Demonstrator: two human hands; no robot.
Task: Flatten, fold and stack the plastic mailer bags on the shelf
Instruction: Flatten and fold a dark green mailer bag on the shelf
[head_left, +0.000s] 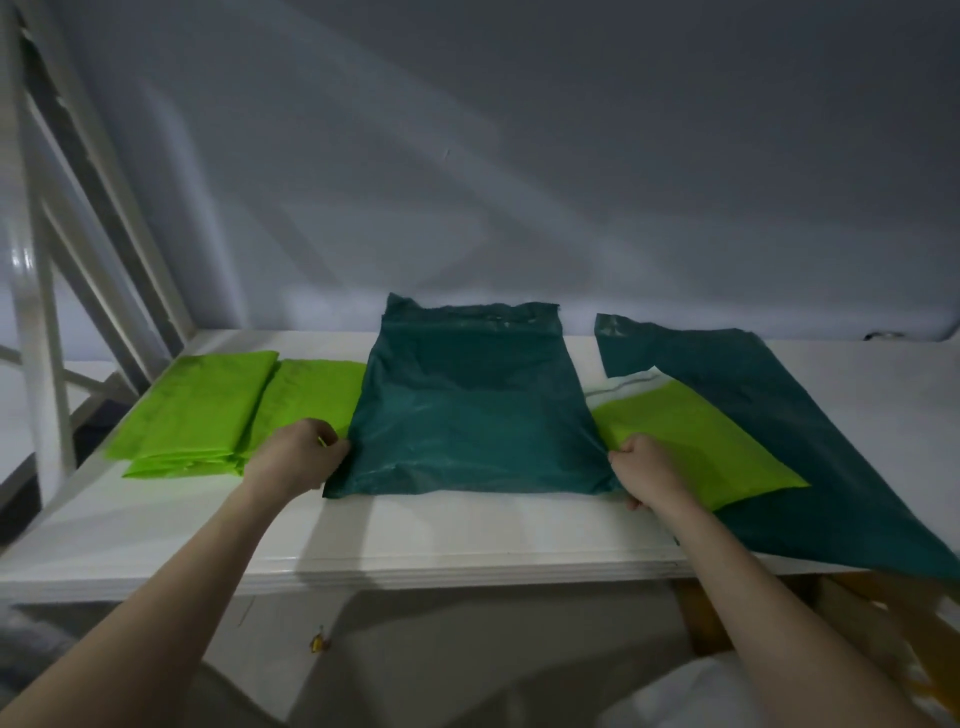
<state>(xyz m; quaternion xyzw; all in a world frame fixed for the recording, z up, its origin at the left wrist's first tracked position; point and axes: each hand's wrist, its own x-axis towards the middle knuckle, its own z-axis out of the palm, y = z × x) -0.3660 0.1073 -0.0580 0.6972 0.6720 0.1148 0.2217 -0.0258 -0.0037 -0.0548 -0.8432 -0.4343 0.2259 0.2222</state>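
A dark green mailer bag (467, 405) lies flat in the middle of the white shelf (415, 530), its open end toward the wall. My left hand (298, 457) pinches its near left edge and my right hand (647, 475) pinches its near right edge. To the left, a stack of folded lime green bags (192, 421) sits beside another lime green bag (311, 400), part of which goes under the dark one. On the right, a lime green bag (701, 441) rests on a second dark green bag (810, 447) that hangs over the shelf's front edge.
A grey wall rises just behind the shelf. White slanted frame bars (78, 218) stand at the left end. Below the shelf at the right there is a wooden frame (717, 618).
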